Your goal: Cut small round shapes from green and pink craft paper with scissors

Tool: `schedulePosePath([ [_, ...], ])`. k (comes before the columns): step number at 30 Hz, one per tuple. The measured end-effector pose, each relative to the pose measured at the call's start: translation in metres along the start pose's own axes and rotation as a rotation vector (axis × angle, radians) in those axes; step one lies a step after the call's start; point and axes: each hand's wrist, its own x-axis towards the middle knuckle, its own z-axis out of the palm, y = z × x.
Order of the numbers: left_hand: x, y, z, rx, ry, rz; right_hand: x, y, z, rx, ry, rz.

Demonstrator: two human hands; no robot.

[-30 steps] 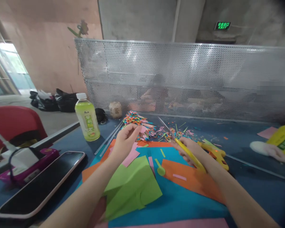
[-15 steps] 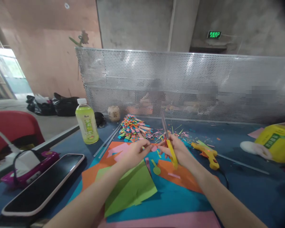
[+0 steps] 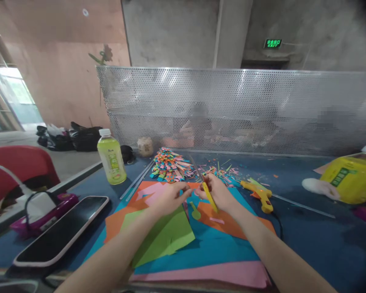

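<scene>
Yellow-handled scissors [image 3: 210, 197] were gripped by the right hand's [image 3: 218, 192] wrapped fingers; the left hand's [image 3: 171, 199] were loosely curled — any hold could not be told. Beyond, a paper-strip cone [image 3: 167, 166] was seemingly well layered, with coloured sheets [image 3: 166, 234] left on the bench [image 3: 311, 240].
</scene>
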Motion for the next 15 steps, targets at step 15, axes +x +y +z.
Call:
schedulePosePath([
  [15, 0.0053, 0.009, -0.0048, 0.107, -0.089, -0.01, 0.0007, 0.004, -0.0027, 0.035, -0.068, -0.017],
])
